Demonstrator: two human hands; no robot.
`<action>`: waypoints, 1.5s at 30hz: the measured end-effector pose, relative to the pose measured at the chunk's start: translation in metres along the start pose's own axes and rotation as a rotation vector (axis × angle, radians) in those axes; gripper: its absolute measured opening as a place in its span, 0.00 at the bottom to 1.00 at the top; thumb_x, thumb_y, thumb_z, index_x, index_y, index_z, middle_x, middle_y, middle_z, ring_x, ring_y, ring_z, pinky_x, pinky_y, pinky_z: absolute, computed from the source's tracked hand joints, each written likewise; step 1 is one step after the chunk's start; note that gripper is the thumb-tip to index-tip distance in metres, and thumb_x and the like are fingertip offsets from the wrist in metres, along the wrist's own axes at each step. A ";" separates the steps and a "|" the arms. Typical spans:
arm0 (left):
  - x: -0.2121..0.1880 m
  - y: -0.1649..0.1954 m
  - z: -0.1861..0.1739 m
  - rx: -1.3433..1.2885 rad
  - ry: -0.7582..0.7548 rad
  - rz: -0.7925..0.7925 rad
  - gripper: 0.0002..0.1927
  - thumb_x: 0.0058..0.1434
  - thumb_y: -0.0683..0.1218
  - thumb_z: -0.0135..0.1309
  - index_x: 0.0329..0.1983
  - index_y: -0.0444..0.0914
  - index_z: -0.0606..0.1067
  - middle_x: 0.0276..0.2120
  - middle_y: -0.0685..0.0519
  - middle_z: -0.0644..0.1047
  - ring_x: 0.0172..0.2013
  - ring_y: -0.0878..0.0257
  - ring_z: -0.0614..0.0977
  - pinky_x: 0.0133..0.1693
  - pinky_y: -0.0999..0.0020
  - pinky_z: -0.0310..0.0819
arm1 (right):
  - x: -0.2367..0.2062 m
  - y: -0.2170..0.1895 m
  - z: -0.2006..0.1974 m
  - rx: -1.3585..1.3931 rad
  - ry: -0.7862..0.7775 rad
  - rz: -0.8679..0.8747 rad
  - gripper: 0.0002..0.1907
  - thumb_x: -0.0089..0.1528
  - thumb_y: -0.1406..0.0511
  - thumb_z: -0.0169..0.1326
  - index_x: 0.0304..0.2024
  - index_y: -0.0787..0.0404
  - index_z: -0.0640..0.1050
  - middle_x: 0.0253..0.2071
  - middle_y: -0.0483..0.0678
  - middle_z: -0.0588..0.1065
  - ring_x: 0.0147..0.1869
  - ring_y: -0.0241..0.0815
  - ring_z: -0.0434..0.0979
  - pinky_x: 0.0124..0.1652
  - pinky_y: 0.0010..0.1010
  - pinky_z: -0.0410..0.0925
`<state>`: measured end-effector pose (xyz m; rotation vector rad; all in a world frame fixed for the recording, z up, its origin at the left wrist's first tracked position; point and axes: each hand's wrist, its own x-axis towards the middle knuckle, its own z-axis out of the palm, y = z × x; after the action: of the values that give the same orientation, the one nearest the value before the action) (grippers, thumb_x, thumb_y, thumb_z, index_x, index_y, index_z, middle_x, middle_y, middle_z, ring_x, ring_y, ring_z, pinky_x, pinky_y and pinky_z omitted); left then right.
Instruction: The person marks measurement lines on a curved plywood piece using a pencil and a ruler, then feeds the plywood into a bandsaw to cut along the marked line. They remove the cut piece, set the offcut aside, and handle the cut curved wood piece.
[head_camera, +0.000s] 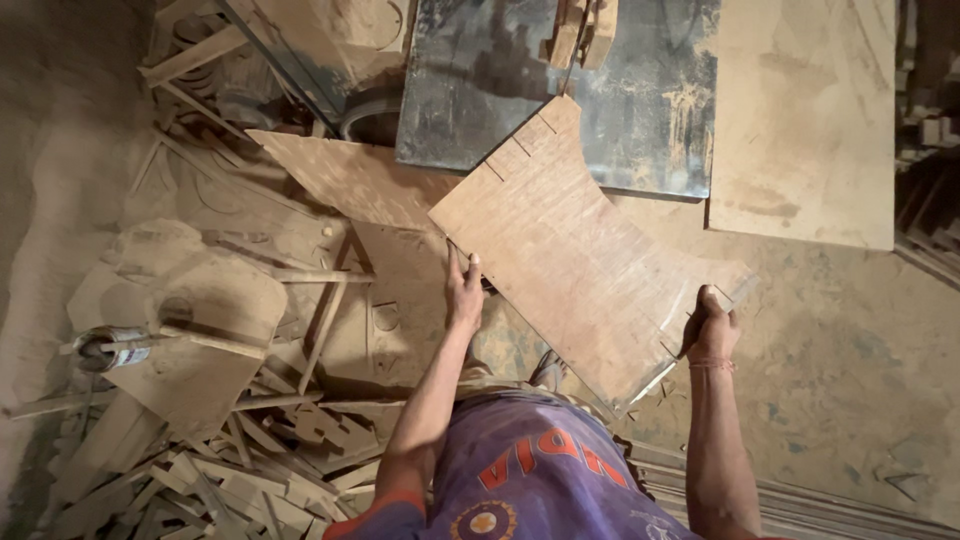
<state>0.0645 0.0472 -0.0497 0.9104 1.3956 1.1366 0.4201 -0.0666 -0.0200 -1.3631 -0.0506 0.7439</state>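
A brown plywood panel (570, 250) with curved sides and several short slots along its edges is held tilted in front of me. My left hand (464, 290) grips its left edge. At the lower right corner my right hand (712, 325) holds the other edge, with a thin string around that wrist. The panel's far end rests on the dark metal saw table (480, 70), near the blade and its wooden guard (582, 30).
Offcuts and wood strips (270, 440) are heaped on the dusty floor at the left. A small can (115, 346) lies among them. A pale board (805, 120) lies right of the saw table. More plywood sheets (350, 175) lean below the table.
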 end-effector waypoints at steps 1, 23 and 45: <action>-0.001 0.003 0.000 -0.045 0.003 -0.149 0.39 0.67 0.54 0.49 0.78 0.44 0.51 0.72 0.43 0.62 0.62 0.48 0.73 0.52 0.53 0.72 | 0.000 -0.001 -0.001 -0.019 -0.001 0.026 0.12 0.69 0.69 0.62 0.51 0.66 0.73 0.41 0.49 0.73 0.37 0.40 0.67 0.35 0.30 0.58; -0.014 -0.029 0.038 0.160 0.005 0.129 0.43 0.70 0.58 0.48 0.77 0.32 0.46 0.70 0.35 0.63 0.68 0.48 0.67 0.64 0.58 0.62 | 0.052 -0.029 -0.009 -0.099 -0.082 -0.069 0.10 0.64 0.69 0.60 0.47 0.66 0.77 0.43 0.45 0.79 0.44 0.33 0.80 0.44 0.21 0.72; -0.003 -0.031 0.049 0.139 0.023 0.150 0.40 0.71 0.58 0.50 0.76 0.38 0.47 0.62 0.39 0.69 0.54 0.52 0.80 0.42 0.62 0.82 | 0.067 -0.031 -0.006 -0.142 -0.050 0.005 0.12 0.66 0.67 0.62 0.50 0.65 0.79 0.41 0.45 0.76 0.38 0.36 0.72 0.37 0.25 0.63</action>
<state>0.1155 0.0442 -0.0775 1.1202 1.4590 1.1759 0.4883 -0.0380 -0.0193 -1.4804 -0.1418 0.7910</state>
